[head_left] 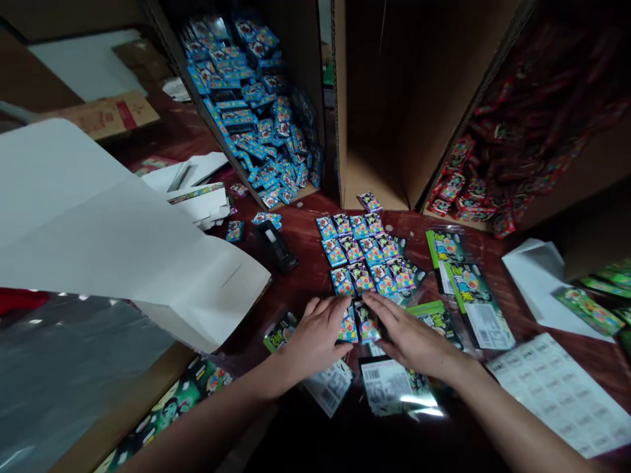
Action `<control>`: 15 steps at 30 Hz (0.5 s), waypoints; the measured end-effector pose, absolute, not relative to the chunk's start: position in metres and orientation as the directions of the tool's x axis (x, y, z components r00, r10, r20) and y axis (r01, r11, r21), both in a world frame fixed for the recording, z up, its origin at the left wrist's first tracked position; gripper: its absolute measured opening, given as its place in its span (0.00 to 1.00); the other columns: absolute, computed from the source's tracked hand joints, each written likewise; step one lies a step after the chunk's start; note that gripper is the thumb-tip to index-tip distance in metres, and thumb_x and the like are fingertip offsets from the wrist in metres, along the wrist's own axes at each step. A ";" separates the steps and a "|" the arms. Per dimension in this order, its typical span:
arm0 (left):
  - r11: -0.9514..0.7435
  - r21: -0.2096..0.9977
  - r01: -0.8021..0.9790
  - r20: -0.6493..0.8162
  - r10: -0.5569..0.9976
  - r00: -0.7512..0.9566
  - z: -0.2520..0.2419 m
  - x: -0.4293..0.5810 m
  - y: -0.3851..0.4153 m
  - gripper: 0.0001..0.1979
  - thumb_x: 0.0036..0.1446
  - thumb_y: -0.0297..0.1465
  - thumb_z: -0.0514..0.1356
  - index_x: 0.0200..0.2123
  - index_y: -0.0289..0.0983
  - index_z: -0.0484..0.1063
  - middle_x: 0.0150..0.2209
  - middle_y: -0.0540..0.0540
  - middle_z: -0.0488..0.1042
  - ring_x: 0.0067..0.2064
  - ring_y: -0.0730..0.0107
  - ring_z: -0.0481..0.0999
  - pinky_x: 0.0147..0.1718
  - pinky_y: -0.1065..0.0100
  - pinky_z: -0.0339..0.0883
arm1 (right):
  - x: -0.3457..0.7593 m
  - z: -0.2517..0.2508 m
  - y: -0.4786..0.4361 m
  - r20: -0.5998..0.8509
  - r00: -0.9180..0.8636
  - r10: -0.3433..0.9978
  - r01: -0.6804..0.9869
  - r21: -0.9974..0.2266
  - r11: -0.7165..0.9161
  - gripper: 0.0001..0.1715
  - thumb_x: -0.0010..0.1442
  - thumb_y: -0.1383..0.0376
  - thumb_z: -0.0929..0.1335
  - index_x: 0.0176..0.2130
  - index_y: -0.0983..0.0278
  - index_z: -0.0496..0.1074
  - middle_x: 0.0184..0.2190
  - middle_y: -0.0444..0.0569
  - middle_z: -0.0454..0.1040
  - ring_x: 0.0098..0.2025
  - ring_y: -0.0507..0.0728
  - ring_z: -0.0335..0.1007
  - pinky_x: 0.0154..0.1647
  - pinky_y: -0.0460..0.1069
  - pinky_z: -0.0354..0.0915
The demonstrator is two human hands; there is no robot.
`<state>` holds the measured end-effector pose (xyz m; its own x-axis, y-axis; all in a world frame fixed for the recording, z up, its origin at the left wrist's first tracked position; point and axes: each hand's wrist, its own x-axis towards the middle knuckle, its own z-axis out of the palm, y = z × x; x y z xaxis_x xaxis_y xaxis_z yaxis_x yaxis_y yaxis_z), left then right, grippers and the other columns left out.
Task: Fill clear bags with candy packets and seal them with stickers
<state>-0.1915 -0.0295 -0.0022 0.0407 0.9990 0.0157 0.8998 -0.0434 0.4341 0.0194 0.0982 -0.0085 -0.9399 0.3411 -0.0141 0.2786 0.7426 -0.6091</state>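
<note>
Small printed packets lie in rows on the dark red table, blue ones [332, 251] alternating with purple-and-black ones [351, 249]. At the near end of the rows, my left hand [315, 335] grips a blue packet [348, 326], fingers at its far edge and thumb at its near edge. Beside it, my right hand [411, 335] holds a purple-and-black packet [367, 322] in the same way. The two packets are side by side and flat on the table. Printed plastic pouches [387, 381] lie under and in front of my hands, partly hidden by them.
Upright cartons hold blue packets [261, 118] at left and red packets [493, 171] at right; an open carton [377, 177] stands between. A black tool-like object [276, 246], green pouches [476, 295], a sticker sheet [564, 387] and white card [197, 282] lie around.
</note>
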 end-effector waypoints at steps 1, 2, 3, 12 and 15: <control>-0.042 0.438 0.898 0.010 0.999 0.042 -0.002 -0.192 -0.031 0.41 0.53 0.35 0.68 0.66 0.40 0.54 0.63 0.38 0.66 0.63 0.49 0.65 0.63 0.49 0.54 | 0.019 -0.011 0.099 -0.018 -0.941 0.338 0.277 -0.612 0.740 0.49 0.60 0.73 0.64 0.73 0.58 0.40 0.73 0.54 0.47 0.73 0.61 0.44 0.72 0.61 0.52; -0.037 0.446 0.894 0.000 0.999 0.041 -0.002 -0.192 -0.032 0.41 0.53 0.35 0.68 0.66 0.40 0.54 0.63 0.38 0.66 0.62 0.49 0.65 0.62 0.49 0.55 | 0.019 -0.012 0.101 -0.026 -0.944 0.329 0.274 -0.618 0.737 0.48 0.61 0.71 0.65 0.73 0.58 0.42 0.73 0.53 0.47 0.73 0.61 0.44 0.72 0.60 0.53; -0.033 0.456 0.889 -0.014 0.999 0.044 -0.002 -0.192 -0.034 0.42 0.53 0.36 0.68 0.67 0.40 0.54 0.63 0.39 0.67 0.62 0.50 0.66 0.62 0.49 0.56 | 0.021 -0.010 0.103 -0.038 -0.949 0.314 0.268 -0.623 0.734 0.47 0.62 0.69 0.67 0.72 0.58 0.44 0.73 0.53 0.46 0.73 0.61 0.44 0.71 0.60 0.53; 0.111 0.197 0.974 0.182 0.972 -0.147 0.037 -0.250 0.054 0.28 0.66 0.40 0.55 0.66 0.39 0.58 0.69 0.38 0.57 0.69 0.51 0.56 0.65 0.49 0.51 | -0.029 0.022 0.235 0.090 -0.769 0.633 0.552 -0.404 0.729 0.39 0.67 0.45 0.63 0.66 0.64 0.58 0.67 0.58 0.58 0.69 0.64 0.52 0.70 0.57 0.51; 0.408 0.049 0.912 0.149 0.900 -0.410 0.052 -0.297 0.131 0.26 0.66 0.33 0.54 0.66 0.33 0.58 0.66 0.33 0.62 0.66 0.49 0.60 0.63 0.51 0.55 | -0.083 0.014 0.299 -0.004 -0.590 0.807 0.763 -0.331 0.556 0.39 0.66 0.45 0.63 0.62 0.70 0.63 0.60 0.68 0.66 0.64 0.70 0.61 0.64 0.62 0.58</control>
<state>-0.2968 0.1308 0.0520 -0.4101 0.8998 0.1491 0.9119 0.4075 0.0488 -0.0831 0.2985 0.0141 -0.5903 0.8072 -0.0039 0.7626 0.5560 -0.3306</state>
